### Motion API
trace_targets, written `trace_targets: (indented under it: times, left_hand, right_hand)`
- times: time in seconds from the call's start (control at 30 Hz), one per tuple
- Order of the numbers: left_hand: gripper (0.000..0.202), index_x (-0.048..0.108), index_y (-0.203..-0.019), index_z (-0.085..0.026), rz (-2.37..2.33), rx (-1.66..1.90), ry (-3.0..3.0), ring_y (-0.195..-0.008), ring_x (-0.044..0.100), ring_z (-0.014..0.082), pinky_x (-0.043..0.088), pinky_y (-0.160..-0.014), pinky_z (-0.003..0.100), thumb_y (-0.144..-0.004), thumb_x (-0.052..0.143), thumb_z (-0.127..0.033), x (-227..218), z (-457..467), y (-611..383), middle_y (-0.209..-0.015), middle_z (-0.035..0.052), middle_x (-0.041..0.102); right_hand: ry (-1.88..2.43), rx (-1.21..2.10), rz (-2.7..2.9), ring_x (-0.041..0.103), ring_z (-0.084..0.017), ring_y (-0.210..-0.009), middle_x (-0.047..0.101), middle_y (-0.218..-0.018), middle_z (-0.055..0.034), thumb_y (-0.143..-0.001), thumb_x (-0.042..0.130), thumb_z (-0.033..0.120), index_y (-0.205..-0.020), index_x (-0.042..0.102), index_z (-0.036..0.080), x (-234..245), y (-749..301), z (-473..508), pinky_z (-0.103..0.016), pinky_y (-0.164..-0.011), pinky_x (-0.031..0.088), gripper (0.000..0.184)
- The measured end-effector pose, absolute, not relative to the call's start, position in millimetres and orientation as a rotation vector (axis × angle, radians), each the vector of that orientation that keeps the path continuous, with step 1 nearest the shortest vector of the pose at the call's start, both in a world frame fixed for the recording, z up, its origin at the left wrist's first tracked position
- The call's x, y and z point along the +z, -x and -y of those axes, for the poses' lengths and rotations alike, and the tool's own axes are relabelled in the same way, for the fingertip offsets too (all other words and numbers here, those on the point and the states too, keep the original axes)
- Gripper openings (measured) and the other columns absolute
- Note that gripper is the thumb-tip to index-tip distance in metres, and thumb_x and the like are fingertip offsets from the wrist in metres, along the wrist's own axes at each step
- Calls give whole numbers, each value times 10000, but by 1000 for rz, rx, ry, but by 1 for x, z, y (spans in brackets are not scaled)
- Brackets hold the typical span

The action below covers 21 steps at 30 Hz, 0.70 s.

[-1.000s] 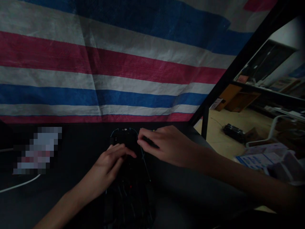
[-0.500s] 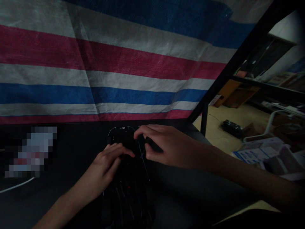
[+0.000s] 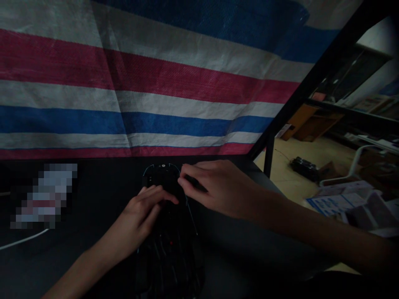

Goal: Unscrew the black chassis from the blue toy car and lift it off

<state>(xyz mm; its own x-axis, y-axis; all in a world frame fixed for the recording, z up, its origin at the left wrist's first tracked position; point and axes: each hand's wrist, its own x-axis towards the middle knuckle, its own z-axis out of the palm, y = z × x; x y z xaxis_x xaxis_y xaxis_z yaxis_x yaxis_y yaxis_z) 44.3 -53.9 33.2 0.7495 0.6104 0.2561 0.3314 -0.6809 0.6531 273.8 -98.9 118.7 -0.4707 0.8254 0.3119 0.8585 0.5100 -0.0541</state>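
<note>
A long black device [image 3: 168, 265] lies lengthwise on the dark table, with pale blue lines along its far edges and a small red light in its middle. It is too dark to tell its kind. My left hand [image 3: 145, 211] lies over its left side, fingers bent loosely and the index finger reaching across the top, thumb apart. At the far right edge of the device, my right hand [image 3: 210, 185] has thumb and index finger pinched together. Whatever may be between those fingertips is hidden or too small to make out.
Striped sheeting [image 3: 174, 79] hangs behind the table [image 3: 102, 191]. A blurred-out flat object [image 3: 50, 193] lies at left beside a white cable [image 3: 25, 241]. A black frame post [image 3: 268, 155] stands at right; beyond it are boxes [image 3: 339, 199] and a cart on the floor.
My right thumb and index finger, apart before, have closed into a pinch. My left hand keeps its place on the device. The whole view has shifted slightly.
</note>
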Motion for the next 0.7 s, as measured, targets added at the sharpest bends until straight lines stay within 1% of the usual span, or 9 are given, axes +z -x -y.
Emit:
trace_targets:
  times: [0.1,0.17,0.23,0.33,0.4,0.5,0.57,0.63,0.7]
  left_hand:
    - [319,650,-1181,-247,-698,643,-2351,-1097,618,221,383,-1070,403,-1061,356,-217,33,54,-45,-1126,33,687]
    - [313,652,-1171,-245,-693,656,-2349,-1112,607,218,382,-1068,393,-1062,360,-212,32,54,-46,-1146,30,678]
    - [309,648,-1176,-249,-695,653,-2349,-1120,604,212,382,-1065,384,-1065,362,-209,32,54,-47,-1152,25,672]
    - [300,634,-1192,-256,-690,659,-2356,-1110,614,204,369,-1080,389,-1064,368,-200,31,54,-47,-1145,15,671]
    - [291,636,-1170,-252,-692,668,-2355,-1086,620,205,372,-1076,395,-1062,371,-198,31,55,-47,-1121,14,674]
    - [291,641,-1151,-246,-705,667,-2352,-1098,613,213,375,-1071,403,-1063,367,-202,31,56,-46,-1122,21,673]
    - [297,634,-1182,-251,-701,674,-2361,-1140,598,216,360,-1093,411,-1061,368,-199,30,56,-46,-1166,24,664]
    - [309,628,-1207,-261,-694,674,-2369,-1146,596,212,363,-1095,410,-1058,368,-189,30,56,-46,-1174,19,661]
    - [323,631,-1207,-273,-697,663,-2375,-1116,608,205,381,-1079,407,-1056,362,-178,30,54,-47,-1142,8,668]
  right_hand:
    - [1215,-87,2571,656,-207,-984,724,-1101,-96,-987,522,191,-1103,664,148,123,-275,103,-320,-853,466,188]
    - [1134,-61,2627,659,-201,-1023,724,-1153,-82,-998,524,176,-1187,647,167,122,-275,105,-316,-881,466,225]
    - [1195,-47,2597,685,-180,-922,749,-1049,-36,-1036,516,237,-1231,635,214,117,-275,106,-295,-783,463,229]
    - [1435,-97,2452,672,-157,-665,733,-793,15,-1070,473,383,-1178,657,241,110,-271,107,-288,-597,384,256]
    - [1495,-134,2399,673,-162,-642,735,-777,6,-1063,459,413,-1124,671,226,109,-268,108,-295,-593,377,290]
    - [1333,-53,2444,709,-188,-887,762,-1018,-46,-992,525,286,-1133,661,188,112,-266,111,-298,-741,450,219]
    - [1238,54,2468,694,-177,-952,746,-1085,-42,-938,550,198,-1182,644,185,113,-267,111,-283,-783,459,262]
    - [1273,151,2431,678,-137,-793,738,-947,7,-934,562,184,-1212,638,210,111,-270,108,-261,-701,442,290]
    - [1358,264,2288,583,-93,-585,665,-729,61,-950,594,228,-1126,672,224,104,-274,103,-242,-588,384,192]
